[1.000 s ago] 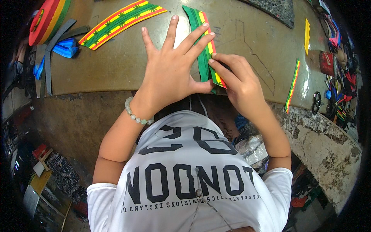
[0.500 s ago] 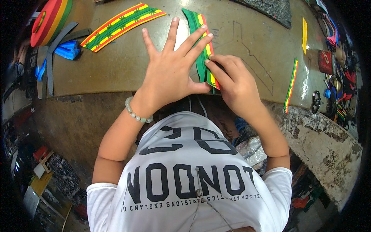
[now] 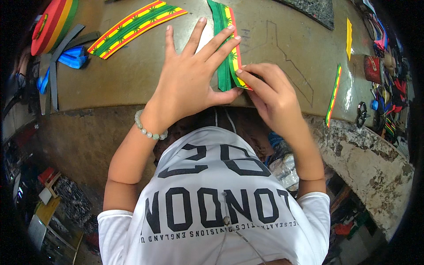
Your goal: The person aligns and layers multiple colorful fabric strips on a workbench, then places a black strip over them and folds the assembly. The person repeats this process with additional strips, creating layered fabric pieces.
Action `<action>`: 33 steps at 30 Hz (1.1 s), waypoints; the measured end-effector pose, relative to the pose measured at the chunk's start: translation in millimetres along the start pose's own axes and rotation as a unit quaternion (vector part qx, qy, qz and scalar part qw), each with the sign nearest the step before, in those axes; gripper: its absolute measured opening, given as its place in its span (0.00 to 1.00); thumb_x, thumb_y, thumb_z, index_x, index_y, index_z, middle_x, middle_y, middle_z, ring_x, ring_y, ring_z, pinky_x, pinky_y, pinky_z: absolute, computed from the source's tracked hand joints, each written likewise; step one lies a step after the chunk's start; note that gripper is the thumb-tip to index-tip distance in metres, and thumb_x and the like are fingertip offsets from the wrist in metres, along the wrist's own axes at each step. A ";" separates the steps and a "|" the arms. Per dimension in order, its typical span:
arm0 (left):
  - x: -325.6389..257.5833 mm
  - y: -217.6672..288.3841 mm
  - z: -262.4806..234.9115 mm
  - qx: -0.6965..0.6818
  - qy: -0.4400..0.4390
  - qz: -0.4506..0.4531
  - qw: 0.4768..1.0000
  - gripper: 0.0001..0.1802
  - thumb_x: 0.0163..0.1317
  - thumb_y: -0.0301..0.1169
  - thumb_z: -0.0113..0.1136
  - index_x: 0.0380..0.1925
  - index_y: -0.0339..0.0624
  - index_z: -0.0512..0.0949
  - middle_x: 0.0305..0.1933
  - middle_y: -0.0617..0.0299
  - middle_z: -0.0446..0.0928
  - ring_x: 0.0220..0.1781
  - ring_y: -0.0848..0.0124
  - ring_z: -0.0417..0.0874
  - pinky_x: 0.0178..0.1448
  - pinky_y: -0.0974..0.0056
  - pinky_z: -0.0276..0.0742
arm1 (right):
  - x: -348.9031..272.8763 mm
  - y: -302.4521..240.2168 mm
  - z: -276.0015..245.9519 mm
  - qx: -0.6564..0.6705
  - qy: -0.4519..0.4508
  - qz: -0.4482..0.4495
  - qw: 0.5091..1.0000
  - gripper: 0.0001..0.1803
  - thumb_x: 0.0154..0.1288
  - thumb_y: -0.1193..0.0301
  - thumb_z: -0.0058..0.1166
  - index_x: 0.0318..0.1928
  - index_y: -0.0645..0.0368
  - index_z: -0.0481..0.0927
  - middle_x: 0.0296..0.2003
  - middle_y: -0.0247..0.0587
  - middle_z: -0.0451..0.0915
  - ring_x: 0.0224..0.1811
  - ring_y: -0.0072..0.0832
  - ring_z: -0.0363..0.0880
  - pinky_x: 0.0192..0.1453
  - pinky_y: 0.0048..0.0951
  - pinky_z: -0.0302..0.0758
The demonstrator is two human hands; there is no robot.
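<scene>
A fabric strip (image 3: pixel 235 59) printed in green, yellow and red with leaf shapes lies at the table's front edge, beside a plain dark green band (image 3: pixel 223 73). My left hand (image 3: pixel 187 73) is spread wide, its index and middle fingertips on the printed strip and its thumb by the near end. The thumb and forefinger of my right hand (image 3: pixel 274 90) pinch the strip's near right edge; the other fingers are curled. A wider curved panel (image 3: pixel 137 28) in the same print rests farther left.
Dark straps (image 3: pixel 55 79) and a folded blue piece (image 3: pixel 73 57) lie at the left, near a striped round item (image 3: pixel 53 26). A grey slab (image 3: pixel 313 11) is at the back. To the right are a narrow striped strip (image 3: pixel 334 97), a yellow strip (image 3: pixel 349 39) and a red container (image 3: pixel 373 70).
The near end of the printed strip has shifted slightly away from the table's front edge. My left thumb has moved with it, and my right hand still pinches the edge.
</scene>
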State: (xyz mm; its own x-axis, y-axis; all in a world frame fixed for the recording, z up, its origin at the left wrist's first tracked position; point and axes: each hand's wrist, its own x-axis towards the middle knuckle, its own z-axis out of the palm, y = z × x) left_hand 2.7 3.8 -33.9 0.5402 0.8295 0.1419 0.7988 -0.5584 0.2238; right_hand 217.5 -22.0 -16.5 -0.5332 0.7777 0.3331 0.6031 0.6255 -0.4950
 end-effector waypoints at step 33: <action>-3.9 -9.0 -2.9 -0.020 -0.027 0.027 0.999 0.58 0.47 0.59 0.71 0.77 0.58 0.58 0.82 0.67 0.54 0.84 0.51 0.48 0.76 0.22 0.40 | -7.1 -1.5 11.4 -0.119 -0.010 -0.081 0.990 0.20 0.53 0.72 0.59 0.48 0.67 0.81 0.47 0.45 0.78 0.50 0.40 0.79 0.51 0.37 0.80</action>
State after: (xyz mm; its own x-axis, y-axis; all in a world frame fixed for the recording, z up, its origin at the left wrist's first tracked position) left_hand -7.4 5.6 -33.7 0.5961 0.7964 0.1021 0.7582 -0.6001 0.2550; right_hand 213.6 -29.1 -27.3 -0.6440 0.6664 0.3758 0.6303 0.7405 -0.2331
